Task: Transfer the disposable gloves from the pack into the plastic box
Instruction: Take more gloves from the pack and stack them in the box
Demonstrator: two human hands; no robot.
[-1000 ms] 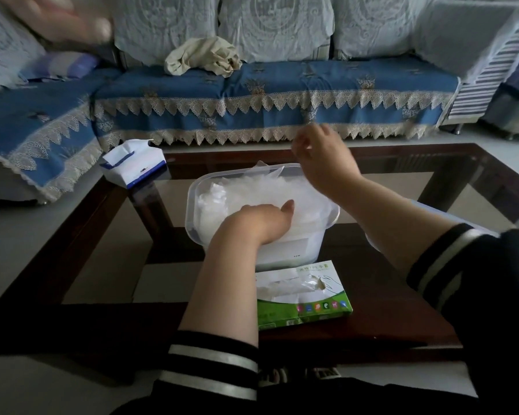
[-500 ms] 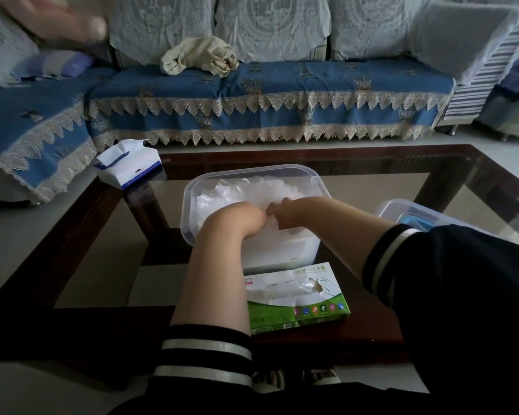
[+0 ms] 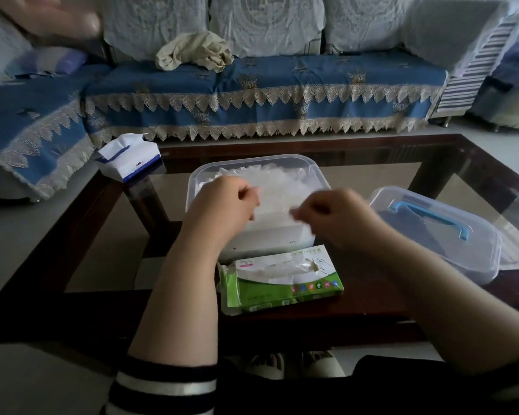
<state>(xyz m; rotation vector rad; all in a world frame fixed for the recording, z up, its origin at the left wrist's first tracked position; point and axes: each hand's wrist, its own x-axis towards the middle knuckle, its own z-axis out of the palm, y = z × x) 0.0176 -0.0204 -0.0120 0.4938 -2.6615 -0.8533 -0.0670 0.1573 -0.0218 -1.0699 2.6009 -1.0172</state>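
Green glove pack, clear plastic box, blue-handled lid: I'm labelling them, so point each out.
Green glove pack (image 3: 285, 280), head view, on its printed front.
Clear plastic box (image 3: 252, 161), head view, on its far rim.
Blue-handled lid (image 3: 428, 215), head view, on the handle.

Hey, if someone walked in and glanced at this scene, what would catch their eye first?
Two hands, the left hand and right hand, work over the clear plastic box heaped with disposable gloves at the middle of the glass table. Just in front lies the green glove pack; to the right rests a lid with a blue handle.
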